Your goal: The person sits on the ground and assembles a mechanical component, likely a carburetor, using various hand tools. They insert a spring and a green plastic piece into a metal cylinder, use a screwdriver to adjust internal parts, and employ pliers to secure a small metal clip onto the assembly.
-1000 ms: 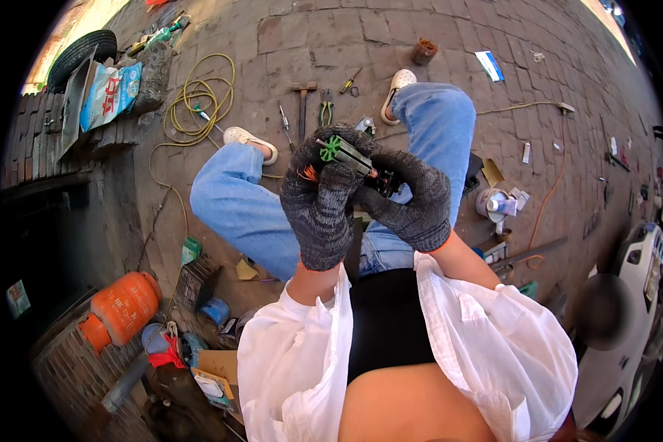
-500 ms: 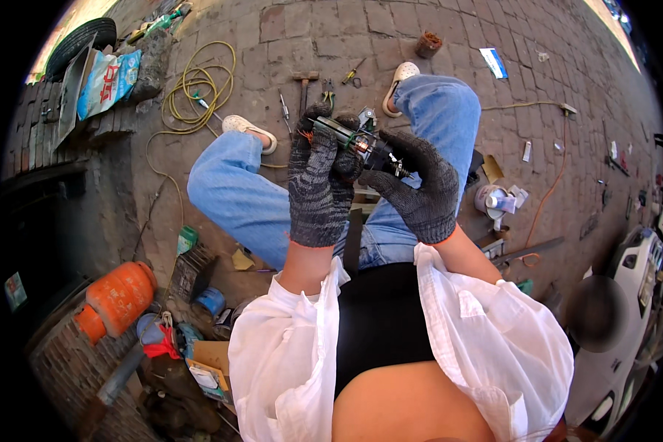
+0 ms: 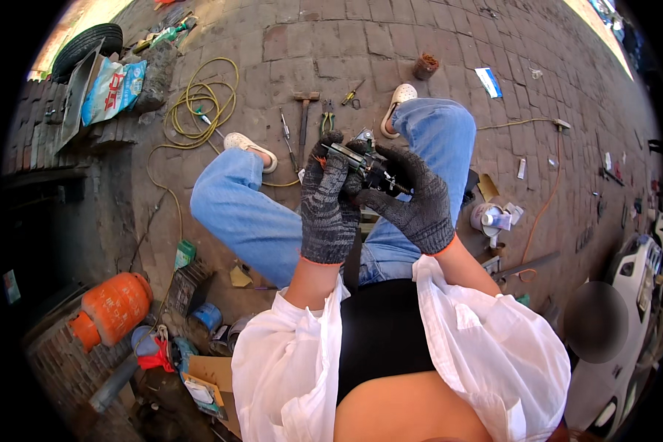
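Both my hands wear dark grey knitted gloves with orange cuffs. Between them, over my lap, is a taken-apart electric motor with dark and silvery metal parts and a shaft on its right side. My left hand is wrapped round the motor's left end, the metal body. Its right end, a black piece with the shaft, is gripped by my right hand, thumb below and fingers above. Orange-red strands show by the left fingertips. The gloves hide much of the motor.
On the brick ground ahead lie a hammer, pliers and a screwdriver. A yellow hose coils at far left. An orange gas cylinder lies at left; a white mug stands at right.
The motor's two parts have come closer together, and the copper-coloured section between them no longer shows. Both hands sit slightly lower in the picture.
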Tool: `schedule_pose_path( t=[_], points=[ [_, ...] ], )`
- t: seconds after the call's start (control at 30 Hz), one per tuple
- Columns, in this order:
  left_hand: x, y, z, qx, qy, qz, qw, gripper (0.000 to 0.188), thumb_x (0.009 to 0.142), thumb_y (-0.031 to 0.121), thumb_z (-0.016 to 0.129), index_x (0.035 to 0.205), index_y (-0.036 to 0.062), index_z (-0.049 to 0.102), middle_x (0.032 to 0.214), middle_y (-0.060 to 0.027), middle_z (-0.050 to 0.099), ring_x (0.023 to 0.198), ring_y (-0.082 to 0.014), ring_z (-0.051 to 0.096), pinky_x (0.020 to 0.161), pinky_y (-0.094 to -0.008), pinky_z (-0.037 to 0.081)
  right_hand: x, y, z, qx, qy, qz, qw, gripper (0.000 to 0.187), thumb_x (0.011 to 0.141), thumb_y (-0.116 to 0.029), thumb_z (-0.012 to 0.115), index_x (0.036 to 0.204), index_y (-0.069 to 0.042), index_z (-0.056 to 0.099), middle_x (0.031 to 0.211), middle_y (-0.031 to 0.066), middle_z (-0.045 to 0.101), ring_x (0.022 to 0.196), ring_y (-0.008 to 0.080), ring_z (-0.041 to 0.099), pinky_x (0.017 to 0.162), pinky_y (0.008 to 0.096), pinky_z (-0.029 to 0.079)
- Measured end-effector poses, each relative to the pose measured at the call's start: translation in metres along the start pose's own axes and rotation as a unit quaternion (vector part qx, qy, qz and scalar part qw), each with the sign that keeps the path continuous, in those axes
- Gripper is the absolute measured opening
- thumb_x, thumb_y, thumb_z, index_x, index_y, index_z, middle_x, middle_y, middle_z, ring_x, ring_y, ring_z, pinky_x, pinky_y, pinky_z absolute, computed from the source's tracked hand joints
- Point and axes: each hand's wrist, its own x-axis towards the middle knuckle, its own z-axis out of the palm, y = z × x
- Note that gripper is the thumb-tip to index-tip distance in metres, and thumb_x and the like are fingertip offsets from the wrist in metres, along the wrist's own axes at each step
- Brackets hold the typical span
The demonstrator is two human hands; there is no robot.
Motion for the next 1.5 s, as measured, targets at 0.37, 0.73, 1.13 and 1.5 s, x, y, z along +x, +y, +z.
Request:
schedule_pose_path(
  t=[0.37, 0.73, 1.13, 1.5],
  points=[
    [0.011, 0.009, -0.019, -0.068, -0.009, -0.047, 0.997, 0.029, 0.091, 0.016, 0.049, 0.119, 0.0109, 0.051, 0.107, -0.0086, 0.06, 0.068, -0.0101, 0.055, 0.057, -0.0227, 0.047, 0.001, -0.007, 0.003, -0.063, -0.005, -0.012, 0.998, 0.049, 0.065, -0.028, 0.078, 0.103, -0.001, 0.059, 0.086, 0.011, 0.064, 0.079, 0.0176, 0.064, 0.069, 0.0271, 0.051],
    [0.017, -0.018, -0.023, 0.017, -0.036, -0.014, 0.999, 0.032, 0.091, 0.018, 0.047, 0.123, 0.0117, 0.049, 0.111, -0.0062, 0.059, 0.074, -0.011, 0.057, 0.066, -0.0242, 0.051, 0.0, 0.008, -0.02, -0.077, -0.048, -0.003, 0.996, 0.051, 0.076, -0.04, 0.064, 0.111, -0.003, 0.055, 0.091, 0.0171, 0.061, 0.084, 0.0299, 0.06, 0.075, 0.0364, 0.047],
    [0.047, -0.064, -0.128, 0.007, 0.099, -0.171, 0.98, 0.028, 0.09, 0.028, 0.049, 0.108, 0.0068, 0.055, 0.101, -0.0078, 0.061, 0.088, -0.0188, 0.06, 0.075, -0.0339, 0.051, -0.004, 0.112, 0.033, -0.053, -0.131, 0.179, 0.974, 0.053, 0.079, -0.045, 0.057, 0.108, -0.001, 0.053, 0.092, 0.023, 0.061, 0.086, 0.0369, 0.06, 0.076, 0.0392, 0.046],
    [0.101, -0.098, -0.289, 0.187, 0.255, -0.177, 0.932, 0.021, 0.067, -0.007, 0.056, 0.079, 0.008, 0.048, 0.064, -0.0055, 0.054, 0.049, -0.0163, 0.051, 0.044, -0.0269, 0.043, -0.01, 0.166, 0.039, 0.51, -0.1, 0.496, 0.696, 0.018, 0.087, -0.032, 0.052, 0.09, -0.014, 0.054, 0.064, -0.0052, 0.042, 0.046, 0.0034, 0.031, 0.039, 0.018, 0.021]
  ],
)
